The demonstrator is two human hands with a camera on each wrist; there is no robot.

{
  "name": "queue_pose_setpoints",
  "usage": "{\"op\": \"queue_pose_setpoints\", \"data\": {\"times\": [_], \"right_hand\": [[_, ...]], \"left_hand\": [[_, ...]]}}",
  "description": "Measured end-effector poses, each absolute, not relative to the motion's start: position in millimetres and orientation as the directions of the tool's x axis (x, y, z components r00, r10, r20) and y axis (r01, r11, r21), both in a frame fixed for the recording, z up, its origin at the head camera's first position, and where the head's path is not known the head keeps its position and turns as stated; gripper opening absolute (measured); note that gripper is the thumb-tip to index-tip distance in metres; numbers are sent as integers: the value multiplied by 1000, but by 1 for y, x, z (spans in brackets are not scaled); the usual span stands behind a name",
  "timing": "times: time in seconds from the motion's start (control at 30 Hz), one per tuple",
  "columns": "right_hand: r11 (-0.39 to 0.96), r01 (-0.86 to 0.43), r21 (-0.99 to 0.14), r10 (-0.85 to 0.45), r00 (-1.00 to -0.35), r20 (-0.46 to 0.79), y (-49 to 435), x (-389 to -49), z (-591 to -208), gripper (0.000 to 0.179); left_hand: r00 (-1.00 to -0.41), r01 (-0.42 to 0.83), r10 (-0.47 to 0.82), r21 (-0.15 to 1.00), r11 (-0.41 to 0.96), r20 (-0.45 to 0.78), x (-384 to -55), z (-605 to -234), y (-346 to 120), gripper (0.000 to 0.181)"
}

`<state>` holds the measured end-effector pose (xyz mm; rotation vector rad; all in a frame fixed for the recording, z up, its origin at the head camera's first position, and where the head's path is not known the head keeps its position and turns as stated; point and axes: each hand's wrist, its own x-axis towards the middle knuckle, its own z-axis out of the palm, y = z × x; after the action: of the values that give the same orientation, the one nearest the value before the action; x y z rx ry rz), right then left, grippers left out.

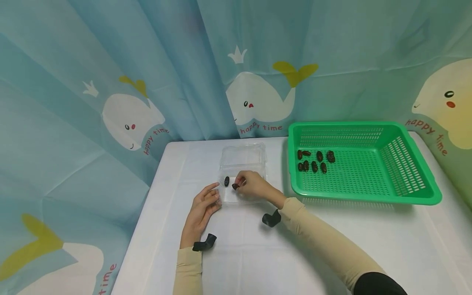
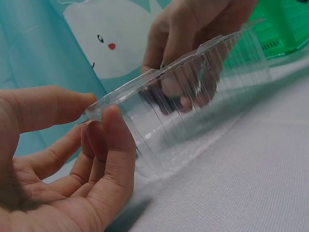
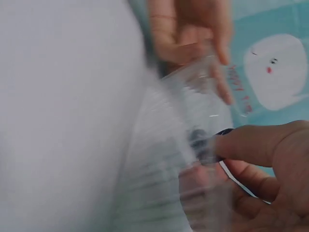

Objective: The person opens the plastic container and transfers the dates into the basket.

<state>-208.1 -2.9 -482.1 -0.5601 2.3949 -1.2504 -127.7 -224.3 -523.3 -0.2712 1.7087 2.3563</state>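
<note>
A clear plastic box point(image 1: 229, 197) lies on the white table with its lid point(image 1: 243, 155) folded back. One dark, wrinkled date point(image 1: 226, 181) is in its base. My right hand point(image 1: 254, 185) reaches over the base and pinches another date point(image 1: 235, 186) between thumb and fingers; the box wall point(image 2: 154, 140) stands in front of those fingers in the left wrist view. At the box's left side, my left hand point(image 1: 200, 211) pinches the rim, thumb on top and fingers against the outer wall. Blur softens the right wrist view, where the pinched date point(image 3: 224, 132) shows only in part.
To the right stands a green plastic basket point(image 1: 368, 197) with several dates point(image 1: 314, 166) at its left end. A blue curtain point(image 1: 177, 61) printed with whales hangs behind the table. Black straps point(image 1: 271, 219) stick out at both wrists.
</note>
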Motion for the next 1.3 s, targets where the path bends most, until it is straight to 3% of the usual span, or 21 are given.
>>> {"op": "queue_pose_setpoints", "data": {"times": [0.13, 0.27, 0.67, 0.93, 1.3], "right_hand": [[394, -8, -919, -512, -832, -212, 9, -207, -475, 18], [282, 76, -956, -536, -814, -223, 19, -205, -465, 19], [38, 291, -956, -601, -758, -255, 56, -205, -436, 33], [18, 348, -937, -594, -751, -290, 88, -206, -420, 24], [22, 374, -927, -549, -771, -324, 144, -206, -407, 35]], "left_hand": [[-955, -295, 74, 903, -313, -287, -128, -523, -224, 51], [-956, -293, 65, 904, -313, -287, -129, -524, -224, 52], [-957, -288, 67, 908, -304, -282, -127, -525, -225, 50], [-967, -254, 65, 919, -303, -246, -129, -526, -225, 51], [-969, -248, 66, 921, -302, -240, -128, -525, -224, 51]]}}
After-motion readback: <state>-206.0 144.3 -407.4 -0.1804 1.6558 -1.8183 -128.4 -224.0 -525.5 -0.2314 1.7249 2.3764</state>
